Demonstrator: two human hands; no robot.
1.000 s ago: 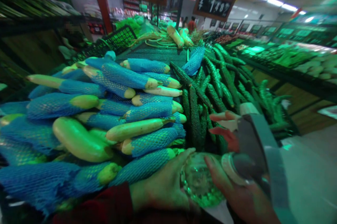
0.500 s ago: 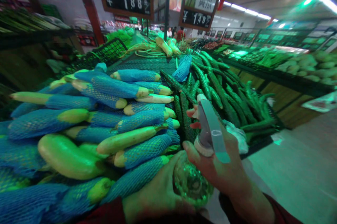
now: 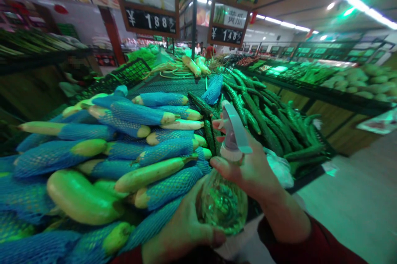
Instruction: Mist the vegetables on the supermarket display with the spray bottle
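Head view: we are cradling a clear spray bottle upright, left hand cupping its base, right hand gripping its neck with fingers on the trigger, nozzle pointing forward at cucumbers just beyond.

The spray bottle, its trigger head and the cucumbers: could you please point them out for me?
spray bottle (image 3: 223,204), head view, clear rounded body.
trigger head (image 3: 236,129), head view, flat top.
cucumbers (image 3: 266,125), head view, middle of the pile.
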